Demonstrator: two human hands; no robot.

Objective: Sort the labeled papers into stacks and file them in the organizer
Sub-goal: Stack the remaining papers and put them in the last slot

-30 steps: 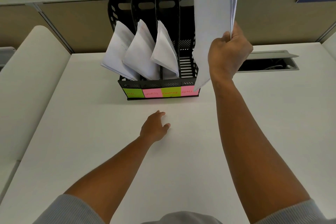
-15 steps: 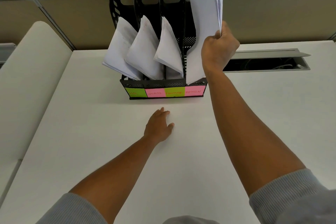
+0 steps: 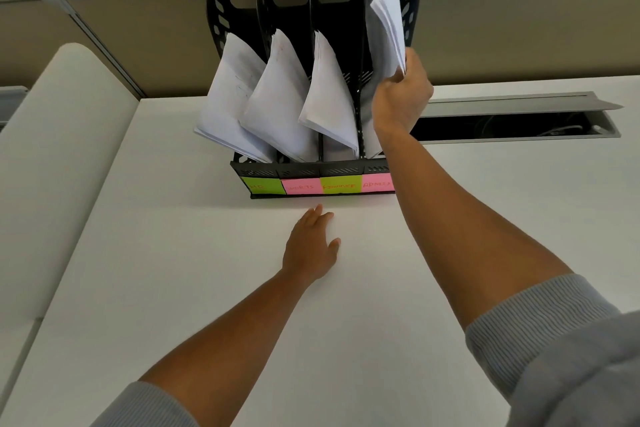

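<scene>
right hand [image 3: 401, 99] gripping stack of white papers [image 3: 386, 21] standing in rightmost slot of black plastic four-slot organizer [image 3: 341, 0], left hand [image 3: 310, 248] flat, fingers straight, on white desk [image 3: 173, 253], other three slots hold paper stacks

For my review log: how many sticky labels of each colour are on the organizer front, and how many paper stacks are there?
Green labels: 2
Pink labels: 2
Paper stacks: 4, one held by the right hand
Total: 8
</scene>
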